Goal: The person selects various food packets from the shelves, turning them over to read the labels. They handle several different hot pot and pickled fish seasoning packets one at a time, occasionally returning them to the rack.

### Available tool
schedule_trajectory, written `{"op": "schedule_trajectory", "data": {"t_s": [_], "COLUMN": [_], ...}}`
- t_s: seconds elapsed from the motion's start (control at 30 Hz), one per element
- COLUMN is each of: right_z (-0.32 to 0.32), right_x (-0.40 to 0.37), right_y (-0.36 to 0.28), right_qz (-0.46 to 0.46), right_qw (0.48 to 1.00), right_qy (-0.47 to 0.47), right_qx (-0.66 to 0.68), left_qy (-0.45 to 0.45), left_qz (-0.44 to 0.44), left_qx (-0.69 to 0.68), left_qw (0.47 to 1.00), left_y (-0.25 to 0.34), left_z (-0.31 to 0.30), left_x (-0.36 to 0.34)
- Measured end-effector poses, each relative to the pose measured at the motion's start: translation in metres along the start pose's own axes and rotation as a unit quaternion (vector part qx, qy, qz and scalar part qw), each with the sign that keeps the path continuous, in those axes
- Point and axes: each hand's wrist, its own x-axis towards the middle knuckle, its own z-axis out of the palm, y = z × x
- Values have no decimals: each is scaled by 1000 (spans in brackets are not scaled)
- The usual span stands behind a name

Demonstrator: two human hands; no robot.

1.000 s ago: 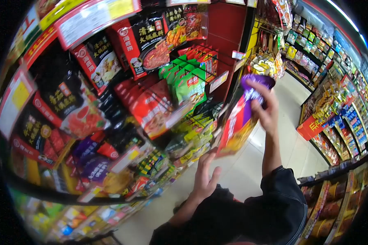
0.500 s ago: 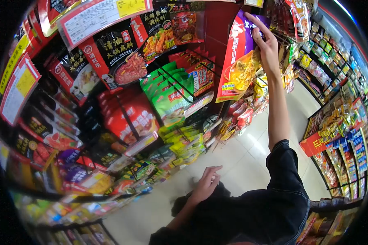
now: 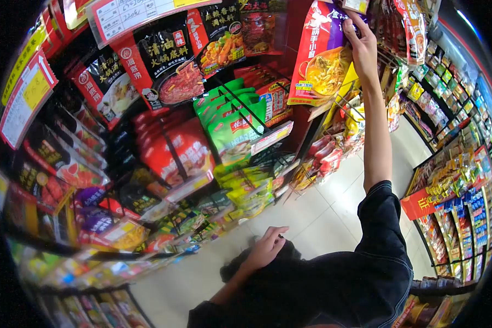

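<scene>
My right hand (image 3: 362, 50) is stretched far forward, closed on the upper right edge of a red and purple seasoning packet (image 3: 322, 65). The packet hangs upright, its front with a picture of a yellow noodle-like dish turned toward me. Just above my fingers is a small price tag (image 3: 356, 5); whether the packet sits on a hook there is hidden. Low in front of my body, my left hand (image 3: 267, 249) hovers over the floor with its fingers loosely bent and apart, and I see nothing in it.
Black hotpot seasoning packets (image 3: 167, 65), green packets (image 3: 238, 123) and red packets (image 3: 177, 153) hang on the rack to the left. Price labels (image 3: 273, 138) jut out from the hooks. Across the tiled aisle (image 3: 333, 210) stand more shelves (image 3: 448, 208) of snacks.
The packet and my right hand have gone up in view, closer to the price tag. My left hand has shifted slightly left and down. The view itself has moved a little.
</scene>
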Motion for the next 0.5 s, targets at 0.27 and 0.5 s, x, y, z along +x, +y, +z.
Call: {"op": "schedule_trajectory", "data": {"t_s": [0.27, 0.5], "right_z": [8, 44], "right_x": [6, 20], "right_y": [20, 59], "right_qz": [-37, -16], "right_qw": [996, 994], "right_qy": [2, -1], "right_qx": [-85, -109], "left_qy": [26, 42], "left_qz": [1, 5], "left_qx": [-30, -8], "left_qw": [999, 999], "left_y": [-13, -12], "left_z": [-12, -22], "left_x": [3, 6]}}
